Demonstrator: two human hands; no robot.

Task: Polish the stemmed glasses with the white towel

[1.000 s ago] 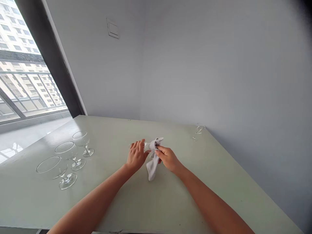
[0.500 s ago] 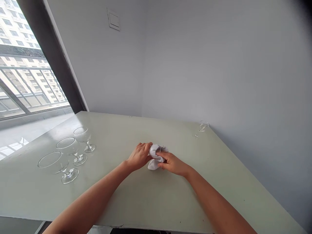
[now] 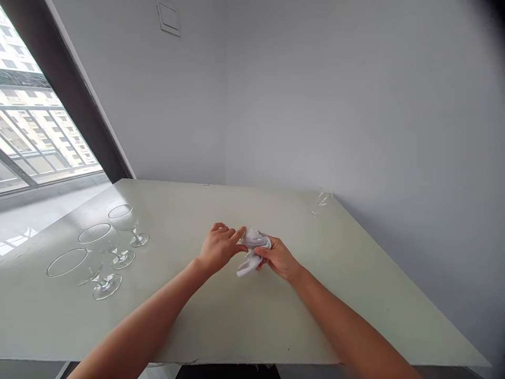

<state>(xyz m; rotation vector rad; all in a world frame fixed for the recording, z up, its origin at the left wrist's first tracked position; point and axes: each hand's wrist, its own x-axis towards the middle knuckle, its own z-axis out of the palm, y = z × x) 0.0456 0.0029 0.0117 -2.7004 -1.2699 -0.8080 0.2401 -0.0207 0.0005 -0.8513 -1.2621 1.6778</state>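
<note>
Over the middle of the table, a glass goblet (image 3: 243, 238) lies tilted between my hands, mostly hidden by a white cloth (image 3: 248, 263). My left hand (image 3: 221, 247) pinches the goblet's left end between thumb and forefinger, its other fingers curled. Which part of the goblet it grips is hard to make out. My right hand (image 3: 278, 258) is closed on the cloth at the goblet's right side, with a loose fold hanging below. Off to the left stand three clear stemmed goblets in a row: a near one (image 3: 106, 286), a middle one (image 3: 123, 258) and a far one (image 3: 139, 239).
Another clear glass (image 3: 324, 197) is at the table's far right corner, close to the grey wall (image 3: 355, 105). The pale table (image 3: 221, 326) ends in a front edge before me. A window with a railing is at left.
My left hand's fingers have loosened from a wrap to a pinch on the goblet. My right fingers have shifted from the goblet's opening to the cloth's side. The view has turned slightly right.
</note>
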